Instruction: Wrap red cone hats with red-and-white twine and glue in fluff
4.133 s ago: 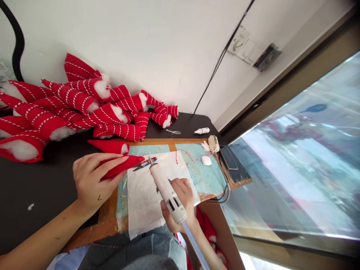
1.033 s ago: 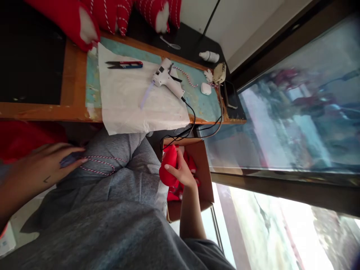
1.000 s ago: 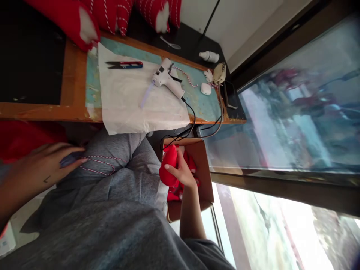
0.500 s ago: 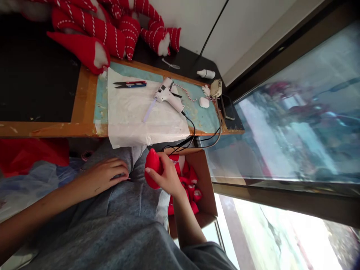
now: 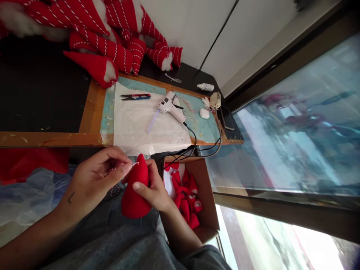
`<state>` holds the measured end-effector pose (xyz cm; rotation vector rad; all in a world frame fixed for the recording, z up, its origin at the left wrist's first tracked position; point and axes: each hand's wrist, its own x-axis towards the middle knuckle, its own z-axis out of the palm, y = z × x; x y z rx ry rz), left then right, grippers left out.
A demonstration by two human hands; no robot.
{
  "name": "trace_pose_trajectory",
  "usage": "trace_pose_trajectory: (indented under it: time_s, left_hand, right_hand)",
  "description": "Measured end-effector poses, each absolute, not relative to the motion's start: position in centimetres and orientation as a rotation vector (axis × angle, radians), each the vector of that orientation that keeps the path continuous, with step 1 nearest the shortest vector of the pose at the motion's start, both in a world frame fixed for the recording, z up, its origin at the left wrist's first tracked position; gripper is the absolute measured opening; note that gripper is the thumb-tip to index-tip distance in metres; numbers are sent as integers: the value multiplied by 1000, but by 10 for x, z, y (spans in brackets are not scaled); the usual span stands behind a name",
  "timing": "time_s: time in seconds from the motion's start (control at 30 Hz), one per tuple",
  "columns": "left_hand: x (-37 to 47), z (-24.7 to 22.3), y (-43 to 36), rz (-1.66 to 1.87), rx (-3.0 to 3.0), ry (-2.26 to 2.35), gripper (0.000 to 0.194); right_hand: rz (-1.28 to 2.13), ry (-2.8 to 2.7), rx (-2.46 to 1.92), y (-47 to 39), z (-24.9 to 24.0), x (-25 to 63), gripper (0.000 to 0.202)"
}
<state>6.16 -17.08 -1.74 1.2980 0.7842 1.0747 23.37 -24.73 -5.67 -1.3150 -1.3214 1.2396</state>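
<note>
My right hand (image 5: pixel 156 189) grips a small red felt cone (image 5: pixel 135 200) above my lap, its narrow tip pointing up. Between thumb and fingers, my left hand (image 5: pixel 97 174) pinches a thin red-and-white cord (image 5: pixel 135 164). The cord's pale end reaches close to the cone's upper side; whether they touch I cannot tell. Part of the cord hangs below my left hand. On the white sheet (image 5: pixel 132 123) in front lie a white glue gun (image 5: pixel 172 108), nozzle toward me, and a pair of thread snips (image 5: pixel 136 97).
Red, white-stitched stuffed pieces (image 5: pixel 112 48) are piled at the back left. A cardboard box (image 5: pixel 209 202) of red felt pieces stands to my right. White bottle (image 5: pixel 206 87), phone (image 5: pixel 226 118) and white case (image 5: pixel 204 113) lie at the table's right end. Black cables (image 5: pixel 194 131) hang over the edge.
My left hand has risen from my lap and now pinches the cord beside the cone. My right hand has brought the cone left and slightly down. The view has tilted a little.
</note>
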Motion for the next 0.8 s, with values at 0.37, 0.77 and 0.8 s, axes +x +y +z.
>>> trace_pose_trajectory:
  time_s: [0.37, 0.77, 0.8]
  left_hand:
    - [68, -23, -171, 1092, 1160, 783, 12]
    - [77, -14, -173, 1098, 1172, 915, 18]
    - [77, -14, -173, 1087, 1154, 902, 19]
  right_hand:
    - [1288, -1115, -1303, -245, -53, 228, 64]
    - [949, -1336, -1348, -244, -44, 225, 32]
    - [918, -1352, -1358, -244, -44, 225, 32]
